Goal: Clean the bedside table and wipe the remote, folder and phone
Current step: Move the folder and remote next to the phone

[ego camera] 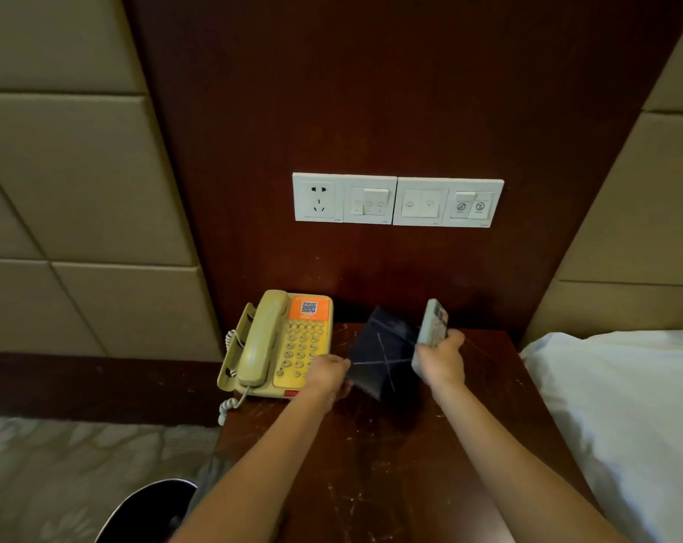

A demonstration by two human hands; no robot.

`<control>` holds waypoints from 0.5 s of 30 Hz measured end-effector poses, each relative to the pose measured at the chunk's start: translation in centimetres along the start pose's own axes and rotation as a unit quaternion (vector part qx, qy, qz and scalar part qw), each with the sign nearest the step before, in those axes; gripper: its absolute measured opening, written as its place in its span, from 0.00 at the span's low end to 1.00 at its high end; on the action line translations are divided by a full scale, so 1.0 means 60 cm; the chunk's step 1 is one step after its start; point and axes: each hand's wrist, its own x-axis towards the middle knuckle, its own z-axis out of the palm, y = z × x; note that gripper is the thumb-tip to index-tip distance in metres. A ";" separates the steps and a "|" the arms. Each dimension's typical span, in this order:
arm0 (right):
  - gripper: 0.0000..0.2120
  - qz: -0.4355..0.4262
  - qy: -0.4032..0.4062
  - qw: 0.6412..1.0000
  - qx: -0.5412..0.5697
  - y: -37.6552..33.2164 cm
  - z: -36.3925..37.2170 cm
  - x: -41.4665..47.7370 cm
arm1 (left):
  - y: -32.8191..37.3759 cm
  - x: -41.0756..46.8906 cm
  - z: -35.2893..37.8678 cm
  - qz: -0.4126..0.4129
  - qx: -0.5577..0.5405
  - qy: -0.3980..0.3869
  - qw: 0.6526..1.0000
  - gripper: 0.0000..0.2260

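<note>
A dark folder (pixel 379 352) with thin crossed lines on its cover is lifted and tilted above the scratched brown bedside table (pixel 379 464). My left hand (pixel 328 376) grips its left edge. My right hand (pixel 439 360) holds a pale remote (pixel 432 327) upright just right of the folder. A beige phone (pixel 277 342) with an orange label and yellow keypad sits at the table's back left, handset on its cradle. No cloth is in view.
A white panel of a socket and switches (pixel 396 200) is on the dark wood wall above the table. White bedding (pixel 622 417) lies to the right. A patterned bed cover (pixel 77 476) and a dark rounded object (pixel 148 507) lie at lower left.
</note>
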 end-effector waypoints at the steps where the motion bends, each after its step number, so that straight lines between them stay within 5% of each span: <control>1: 0.29 -0.017 0.001 1.000 0.005 -0.014 0.013 -0.008 | 0.000 0.002 -0.017 -0.011 -0.044 0.017 0.999 0.03; 6: 0.28 -0.112 -0.027 0.993 -0.025 -0.064 0.091 -0.055 | 0.009 0.005 -0.085 0.023 -0.115 0.068 0.991 0.14; 15: 0.29 -0.142 -0.067 0.976 -0.150 -0.073 0.217 -0.109 | 0.009 0.014 -0.165 0.103 0.111 0.116 0.982 0.07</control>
